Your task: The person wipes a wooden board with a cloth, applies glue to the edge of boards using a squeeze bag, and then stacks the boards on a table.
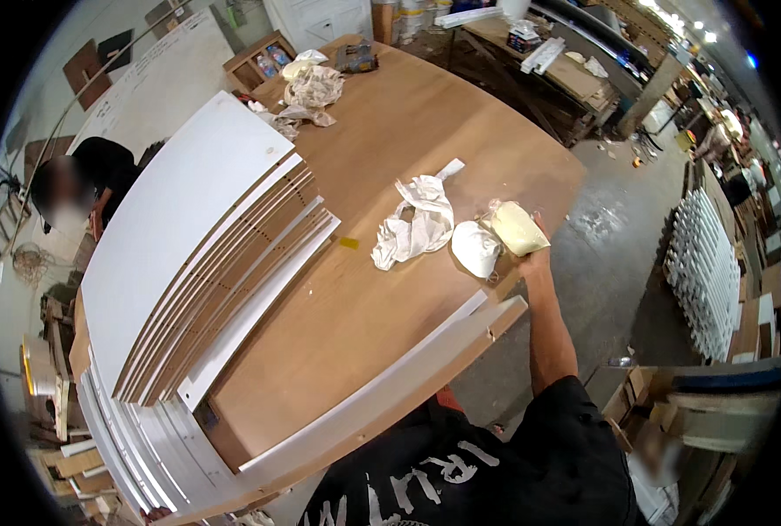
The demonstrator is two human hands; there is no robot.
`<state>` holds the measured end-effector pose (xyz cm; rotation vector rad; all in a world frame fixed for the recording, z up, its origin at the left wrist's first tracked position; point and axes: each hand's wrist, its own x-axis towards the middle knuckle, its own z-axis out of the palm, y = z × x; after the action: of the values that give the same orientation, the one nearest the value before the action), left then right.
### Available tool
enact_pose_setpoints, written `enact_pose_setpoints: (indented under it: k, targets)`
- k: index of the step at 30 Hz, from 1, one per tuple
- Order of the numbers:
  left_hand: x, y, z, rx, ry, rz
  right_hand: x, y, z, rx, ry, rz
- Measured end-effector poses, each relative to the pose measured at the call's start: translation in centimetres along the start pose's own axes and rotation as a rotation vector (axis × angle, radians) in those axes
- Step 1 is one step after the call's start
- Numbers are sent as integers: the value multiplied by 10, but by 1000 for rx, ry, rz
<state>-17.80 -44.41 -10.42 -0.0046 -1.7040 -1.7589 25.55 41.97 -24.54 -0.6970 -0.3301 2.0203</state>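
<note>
My right hand, its arm stretched forward over the table's right edge, is closed around a pale yellow, soft-cornered object; its exact kind is unclear. Touching or just beside it is a white rounded piece. A crumpled off-white cloth lies to the left of these. Along the near side, a long white board with a bare wood edge stands tilted in front of my body. At its lower left end, dark fingers of my left hand show, curled at the board; most of that hand is hidden.
White panels are stacked on the left of the brown table. More crumpled cloth and a wooden box sit at the far end. Another person bends beyond the stack. White slatted pieces stand on the right.
</note>
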Motion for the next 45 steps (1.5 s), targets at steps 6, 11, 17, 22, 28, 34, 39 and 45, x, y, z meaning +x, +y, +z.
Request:
enact_pose_setpoints:
  k: [6,11,17,22,28,34,39,45]
  targets:
    - [-7,13,3,-73,24,30,50,4,-18,-75,-215,33]
    - [-2,27,-4,-110,116,-153,57,-23,-9,75,-77,308]
    - [22,13,-46,-321,-9,-102,68,-5,-16,-377,-179,-94]
    - [7,31,-21,-190,82,-167,68,-5,-15,-1015,-326,-443]
    - [-32,53,14,-107,157,-145,37,-22,13,-667,33,-34]
    - [-22,40,9,-224,131,-187,43,-1,-96,-1109,-18,-302]
    - [-17,21,-25,39,62,69,-14,57,-80,-1245,36,-319]
    - [-35,37,23,256,155,113,-29,82,-21,-1560,49,-687]
